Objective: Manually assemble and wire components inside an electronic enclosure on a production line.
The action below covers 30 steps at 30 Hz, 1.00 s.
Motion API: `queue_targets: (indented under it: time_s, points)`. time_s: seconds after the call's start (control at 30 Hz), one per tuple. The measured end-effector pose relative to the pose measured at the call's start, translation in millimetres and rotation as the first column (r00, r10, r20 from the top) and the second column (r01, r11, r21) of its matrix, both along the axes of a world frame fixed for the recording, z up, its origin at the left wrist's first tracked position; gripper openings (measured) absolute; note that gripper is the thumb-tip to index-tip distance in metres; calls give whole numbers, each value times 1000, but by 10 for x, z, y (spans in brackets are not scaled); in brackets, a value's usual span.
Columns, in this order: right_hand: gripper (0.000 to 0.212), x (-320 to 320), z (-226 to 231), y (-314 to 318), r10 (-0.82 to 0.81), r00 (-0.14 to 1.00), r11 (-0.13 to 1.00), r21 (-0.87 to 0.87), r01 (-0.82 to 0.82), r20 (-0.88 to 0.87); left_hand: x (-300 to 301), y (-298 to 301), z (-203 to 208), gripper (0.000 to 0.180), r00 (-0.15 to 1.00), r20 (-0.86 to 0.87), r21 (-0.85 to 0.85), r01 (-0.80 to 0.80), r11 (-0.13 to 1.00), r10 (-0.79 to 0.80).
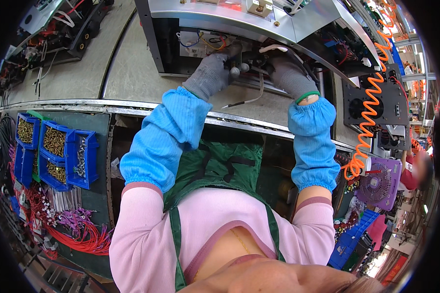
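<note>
A metal machine housing (200, 23) with an open side stands in front of me on the bench. My left hand (211, 74), in a grey knitted glove, reaches into the opening beside yellow, blue and red wires (215, 41). Its fingers are bent and closed around something I cannot make out, next to a silver round-ended metal part (234, 72). My right hand (289, 75), gloved alike, is inside the opening to the right; its fingers are hidden among dark parts. A white cable end (274, 48) lies above it. Between the hands a loose grey lead (252, 100) hangs onto the bench.
Blue bins (54, 141) of screws stand at the left, above red wire bundles (83, 237). Another open machine (58, 36) is at the far left. An orange coiled hose (371, 102) hangs at the right, near a black fan panel (376, 105) and a purple fan (379, 183).
</note>
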State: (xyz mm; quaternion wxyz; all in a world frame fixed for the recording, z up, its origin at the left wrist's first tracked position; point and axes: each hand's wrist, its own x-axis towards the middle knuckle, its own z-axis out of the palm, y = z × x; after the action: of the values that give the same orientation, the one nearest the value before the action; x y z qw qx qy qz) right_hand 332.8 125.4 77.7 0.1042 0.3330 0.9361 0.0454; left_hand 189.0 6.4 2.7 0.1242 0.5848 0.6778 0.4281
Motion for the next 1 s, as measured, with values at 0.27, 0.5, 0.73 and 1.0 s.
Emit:
queue_targets:
  time_s: [0.27,0.5,0.73,1.0]
  points:
    - [32,97,-301,52,452,802,891,167,-421,-391,-53,127,143,27,-117,989,-85,90,992,96]
    - [20,44,-924,331,305,490,858,13,-513,-816,-77,-4,-126,32,117,989,89,40,995,-93]
    - [20,-44,-874,291,231,610,883,-100,-459,-758,29,38,-381,36,611,790,108,-58,992,-50]
    - [30,0,-1162,562,5,741,857,-379,-349,-672,224,153,-504,31,682,728,159,-270,950,72]
